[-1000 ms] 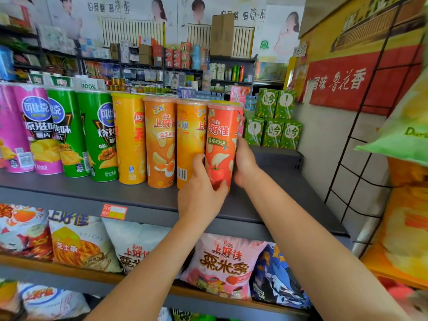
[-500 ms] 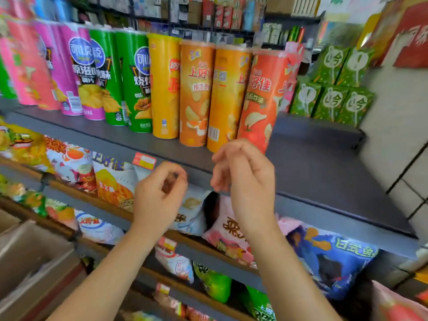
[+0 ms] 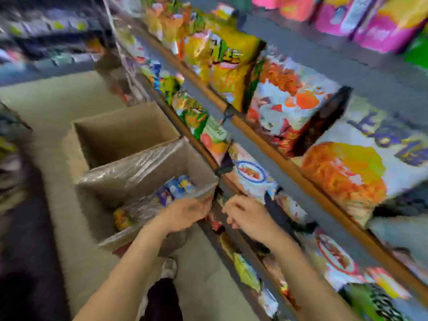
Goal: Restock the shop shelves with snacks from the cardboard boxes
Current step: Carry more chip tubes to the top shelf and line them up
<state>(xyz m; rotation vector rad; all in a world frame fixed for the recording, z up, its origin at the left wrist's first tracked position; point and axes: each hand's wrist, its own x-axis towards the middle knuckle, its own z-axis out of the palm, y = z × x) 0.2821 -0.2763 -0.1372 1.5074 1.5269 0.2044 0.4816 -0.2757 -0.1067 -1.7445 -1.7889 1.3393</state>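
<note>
Since leaving the cans, both hands [image 3: 185,214] [image 3: 245,216] dropped toward the box [image 3: 129,179].

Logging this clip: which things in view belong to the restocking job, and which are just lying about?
Job:
near cardboard box
snack packets in it
left hand
right hand
shelf rail

Lying about:
far cardboard box, nothing visible inside
shelved snack bags

Bare forearms, dark trousers [image 3: 162,297], light shoe [image 3: 169,268].
</note>
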